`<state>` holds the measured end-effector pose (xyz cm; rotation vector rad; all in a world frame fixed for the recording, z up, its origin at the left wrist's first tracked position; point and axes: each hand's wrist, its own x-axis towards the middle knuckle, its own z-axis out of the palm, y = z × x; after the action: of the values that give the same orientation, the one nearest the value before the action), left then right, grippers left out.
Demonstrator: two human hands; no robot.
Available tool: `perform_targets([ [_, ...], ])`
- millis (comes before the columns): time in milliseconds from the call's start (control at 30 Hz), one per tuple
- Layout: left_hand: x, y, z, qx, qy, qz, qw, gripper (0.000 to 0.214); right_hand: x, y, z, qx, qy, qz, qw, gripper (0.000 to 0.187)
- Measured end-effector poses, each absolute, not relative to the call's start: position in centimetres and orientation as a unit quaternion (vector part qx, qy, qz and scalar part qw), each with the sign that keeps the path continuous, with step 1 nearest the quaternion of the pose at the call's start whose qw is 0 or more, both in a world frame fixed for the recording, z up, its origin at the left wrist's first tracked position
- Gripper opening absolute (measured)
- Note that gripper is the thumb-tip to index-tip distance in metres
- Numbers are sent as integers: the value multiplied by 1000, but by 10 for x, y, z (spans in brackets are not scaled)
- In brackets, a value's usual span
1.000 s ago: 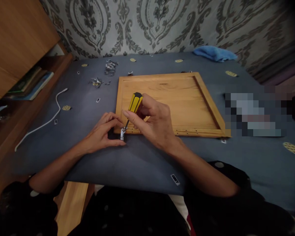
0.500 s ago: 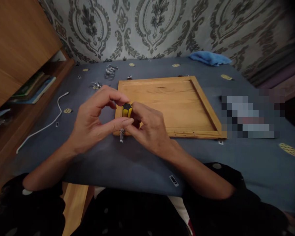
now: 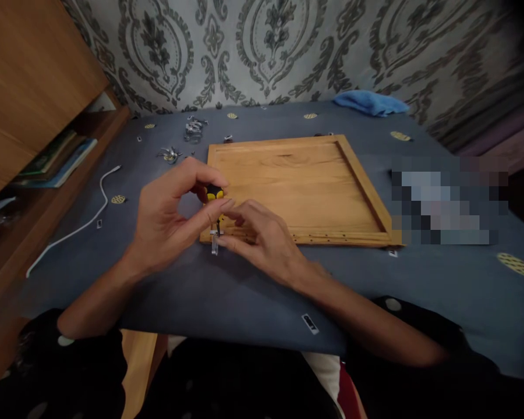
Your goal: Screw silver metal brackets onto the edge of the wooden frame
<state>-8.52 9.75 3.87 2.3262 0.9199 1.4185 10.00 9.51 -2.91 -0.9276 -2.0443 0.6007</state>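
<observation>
Panel [image 3: 314, 189], wooden, flat on your blue-grey cloth [image 3: 262, 308], rim up: likely stiff, heaviest; grab side rims. Long axis left-right. Your left hand [image 3: 159, 215] has thumb and fingers closed around the screwdriver [image 3: 215, 191]; your right hand [image 3: 268, 235] has thumb and forefinger slightly parted beside its shaft (gripping or touching, can't tell). Screwdriver's probably light, rigid; hold the handle. Near upright, tip down. Metal fitting [image 3: 215, 247], panel's near-left corner: hard, maybe slick; pinch its sides. Points toward you lengthwise.

A crumpled blue towel [image 3: 371, 103] lies at the far edge of the grey-blue cloth [image 3: 253, 311], near the patterned wall [image 3: 279, 41]. At left, a white cable [image 3: 87, 222] curves beside a shelf [image 3: 61, 205] holding books [image 3: 72, 163].
</observation>
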Motion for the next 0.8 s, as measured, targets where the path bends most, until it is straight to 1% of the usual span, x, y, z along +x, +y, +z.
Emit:
perform_targets([
  [100, -87, 98, 36, 792, 324, 500, 136, 14, 102, 91, -43, -376, -840, 192, 341, 52],
  [200, -88, 97, 33, 782, 329, 508, 150, 16, 97, 88, -48, -372, -856, 160, 321, 55],
  [367, -88, 93, 31, 768, 353, 515, 141, 15, 93, 88, -47, -380, -869, 142, 283, 53],
  [500, -88, 92, 27, 762, 347, 525, 152, 20, 93, 89, -48, -370, -872, 148, 285, 51],
  [667, -92, 99, 20, 778, 280, 543, 146, 40, 93, 89, -48, -370, -873, 141, 285, 48],
  [733, -94, 102, 21, 771, 265, 563, 136, 40, 93, 89, -48, -368, -874, 135, 289, 46],
  [800, -95, 103, 25, 737, 290, 597, 130, 29, 93, 89, -48, -365, -874, 128, 295, 45],
])
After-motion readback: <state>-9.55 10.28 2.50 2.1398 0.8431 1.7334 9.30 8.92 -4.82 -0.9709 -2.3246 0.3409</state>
